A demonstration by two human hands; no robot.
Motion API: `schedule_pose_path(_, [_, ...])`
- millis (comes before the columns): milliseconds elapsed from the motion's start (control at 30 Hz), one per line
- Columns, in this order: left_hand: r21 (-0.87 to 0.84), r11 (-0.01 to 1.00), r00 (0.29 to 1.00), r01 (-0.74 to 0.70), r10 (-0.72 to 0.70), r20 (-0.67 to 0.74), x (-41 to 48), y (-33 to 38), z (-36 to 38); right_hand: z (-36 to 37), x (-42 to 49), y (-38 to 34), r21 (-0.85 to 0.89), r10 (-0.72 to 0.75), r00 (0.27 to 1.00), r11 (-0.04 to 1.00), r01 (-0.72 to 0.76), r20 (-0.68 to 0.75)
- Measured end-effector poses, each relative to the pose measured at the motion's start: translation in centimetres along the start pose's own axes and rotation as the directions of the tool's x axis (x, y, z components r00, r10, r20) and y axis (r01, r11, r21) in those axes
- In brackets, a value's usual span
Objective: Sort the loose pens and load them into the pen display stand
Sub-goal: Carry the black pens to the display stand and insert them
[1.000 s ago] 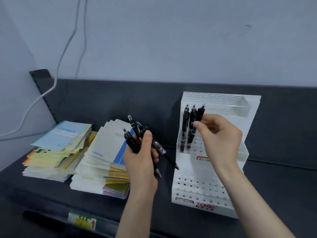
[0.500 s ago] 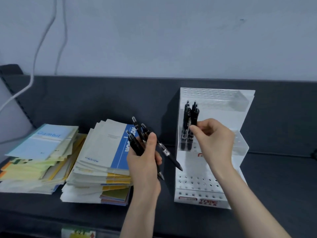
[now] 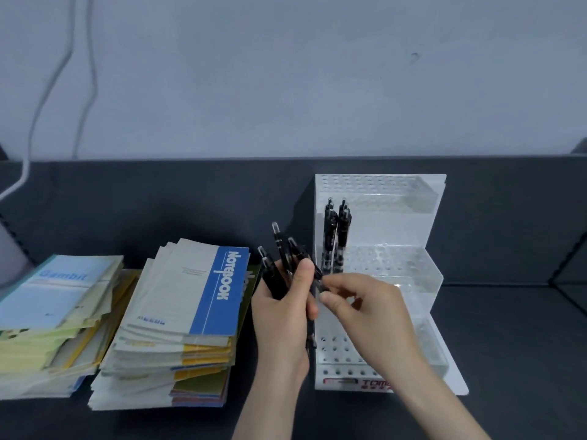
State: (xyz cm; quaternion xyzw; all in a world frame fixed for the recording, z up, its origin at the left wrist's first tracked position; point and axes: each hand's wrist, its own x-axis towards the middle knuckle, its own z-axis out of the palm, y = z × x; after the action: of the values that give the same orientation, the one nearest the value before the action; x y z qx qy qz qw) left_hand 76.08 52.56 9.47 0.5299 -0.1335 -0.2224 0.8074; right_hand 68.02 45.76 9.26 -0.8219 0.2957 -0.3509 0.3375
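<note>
Left hand [image 3: 282, 315] wrapped around a bunch of loose black click pens [image 3: 281, 265], right hand [image 3: 368, 312] pinching one of them. White perforated tiered pen display stand [image 3: 397, 315] just right, black pens standing in its rack [image 3: 335, 239] at the left.

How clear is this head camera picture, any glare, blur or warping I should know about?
Head view: soft, even light; the clear pen display stand catches pale glare on its tiers; both hands look slightly smeared; the bundle of pens blurs together; wide-angle warping bends the wall cable and shelf edges.
</note>
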Motion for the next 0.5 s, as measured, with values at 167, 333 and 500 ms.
schedule_pose_path(167, [-0.025,0.999,1.0,-0.019,0.02,0.013,0.4,0.3,0.5,-2.4,1.6,-0.1,0.158,0.015,0.956,0.987,0.033,-0.294])
schedule_pose_path(333, [-0.068,0.997,0.999,0.043,-0.043,0.004,1.0,0.4,0.3,-4.4,5.3,0.7,0.311,0.118,0.876,0.95,0.038,-0.467])
schedule_pose_path(500, [-0.067,0.998,1.0,0.011,-0.011,-0.002,1.1,0.7,0.2,-3.3,7.5,1.4,0.219,0.089,0.904,0.976,0.005,-0.417])
